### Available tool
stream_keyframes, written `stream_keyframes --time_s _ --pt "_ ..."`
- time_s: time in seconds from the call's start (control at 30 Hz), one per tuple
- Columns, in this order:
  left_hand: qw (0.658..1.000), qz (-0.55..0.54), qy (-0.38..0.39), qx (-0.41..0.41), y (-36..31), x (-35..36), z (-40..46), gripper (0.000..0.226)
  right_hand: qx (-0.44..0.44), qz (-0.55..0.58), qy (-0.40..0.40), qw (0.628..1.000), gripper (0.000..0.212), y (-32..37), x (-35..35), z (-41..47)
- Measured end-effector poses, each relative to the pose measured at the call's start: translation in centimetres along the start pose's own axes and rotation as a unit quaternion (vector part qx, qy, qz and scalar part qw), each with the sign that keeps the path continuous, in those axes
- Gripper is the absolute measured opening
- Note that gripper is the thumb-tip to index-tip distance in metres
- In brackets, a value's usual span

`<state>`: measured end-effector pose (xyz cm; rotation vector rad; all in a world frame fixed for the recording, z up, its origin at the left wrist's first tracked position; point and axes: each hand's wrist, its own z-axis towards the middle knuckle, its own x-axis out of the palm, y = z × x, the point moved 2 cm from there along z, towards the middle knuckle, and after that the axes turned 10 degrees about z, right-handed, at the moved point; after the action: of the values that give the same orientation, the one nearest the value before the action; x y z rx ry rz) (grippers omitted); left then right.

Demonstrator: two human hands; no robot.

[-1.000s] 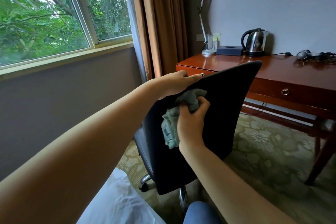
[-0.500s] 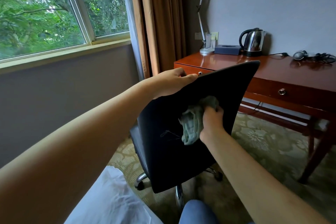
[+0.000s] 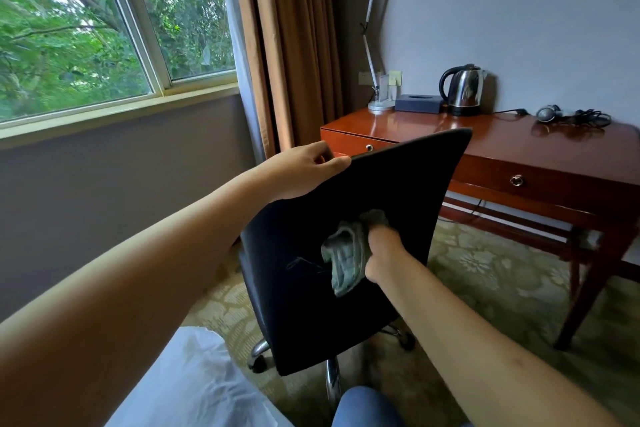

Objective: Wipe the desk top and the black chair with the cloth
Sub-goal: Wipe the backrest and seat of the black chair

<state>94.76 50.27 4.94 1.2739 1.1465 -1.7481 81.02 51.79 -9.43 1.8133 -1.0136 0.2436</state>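
My right grip (image 3: 382, 255) is clamped on the cloth (image 3: 348, 253), bunched grey-green, and presses it against the back of the black chair (image 3: 346, 305) about mid-panel. My left grip (image 3: 308, 172) is clamped on the top edge of the backrest above and to the left of the right grip, thumb on the near face; the fingers go over the far side, and I can't see them.

What I judge could go wrong: the chair stands on a wheeled base (image 3: 332, 354) over carpet, so a hard push with the cloth may roll or swivel it away, and only the left grip stops that. If that hold slips off the thin edge, the back could swing toward the surface (image 3: 519, 135) just beyond it and knock the drawer front. The cloth hangs loose below the right grip; a trailing fold might snag or drop out.

Room to move: the panel lies open below and to the left of the right grip, down to its lower edge, where a faint scratch mark (image 3: 301, 263) shows. To the right the panel's edge is close, so strokes that way must be short. Past the top edge sit the kettle (image 3: 462, 90), the tissue box (image 3: 419, 103) and the lamp (image 3: 381, 104), well apart from both grips.
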Motion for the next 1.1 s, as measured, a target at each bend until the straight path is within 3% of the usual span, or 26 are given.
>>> stream_keyframes --time_s 0.1,0.17,0.3,0.4,0.47,0.57,0.73,0.87,0.9,0.97,1.0,1.1 --pt "1.000 0.009 -0.015 0.002 0.9 -0.4 0.0 0.032 -0.108 0.053 -0.008 0.993 0.035 5.3 2.3 -1.4" --pt "1.000 0.018 -0.019 0.006 1.5 -0.7 0.0 0.037 -0.136 0.038 0.005 0.990 0.033 7.6 2.4 -2.2" --pt "0.999 0.027 -0.018 0.018 1.7 -0.7 -0.1 0.037 -0.210 -0.030 0.013 0.977 0.032 3.8 0.6 -1.7" --pt "0.998 0.045 -0.036 0.024 2.0 -0.9 -0.6 0.035 -0.066 0.027 0.021 0.997 0.017 0.3 0.2 1.0" --pt "0.997 0.055 -0.049 0.028 2.6 -1.1 -1.0 0.035 0.007 -0.032 0.060 0.998 0.036 -1.0 -0.2 2.6" --pt "0.994 0.078 -0.062 0.038 4.0 -1.3 -1.5 0.038 0.035 -0.049 0.065 0.996 0.052 1.6 -0.6 3.9" --pt "0.987 0.144 -0.060 0.036 6.0 -2.5 -2.1 0.059 -0.114 0.027 0.016 0.993 0.044 12.5 -0.1 -0.7" --pt "0.976 0.197 -0.069 0.054 3.2 -1.9 -1.2 0.055 -0.195 -0.012 -0.006 0.981 0.039 8.3 -0.4 -3.6" --pt "0.973 0.209 -0.076 0.070 1.7 -1.5 -0.8 0.051 -0.158 -0.009 0.009 0.987 0.033 5.5 -0.2 -3.3" --pt "0.965 0.222 -0.089 0.111 -1.6 -0.6 0.4 0.042 -0.004 -0.026 0.051 0.998 0.021 0.0 0.7 -2.3" --pt "0.961 0.226 -0.091 0.130 -3.1 -0.2 1.1 0.042 0.061 -0.059 0.064 0.994 0.026 -2.2 1.0 -2.2" --pt "0.956 0.231 -0.071 0.166 -6.1 -0.1 2.9 0.051 0.110 -0.114 0.058 0.986 0.037 -4.0 0.7 -1.3"
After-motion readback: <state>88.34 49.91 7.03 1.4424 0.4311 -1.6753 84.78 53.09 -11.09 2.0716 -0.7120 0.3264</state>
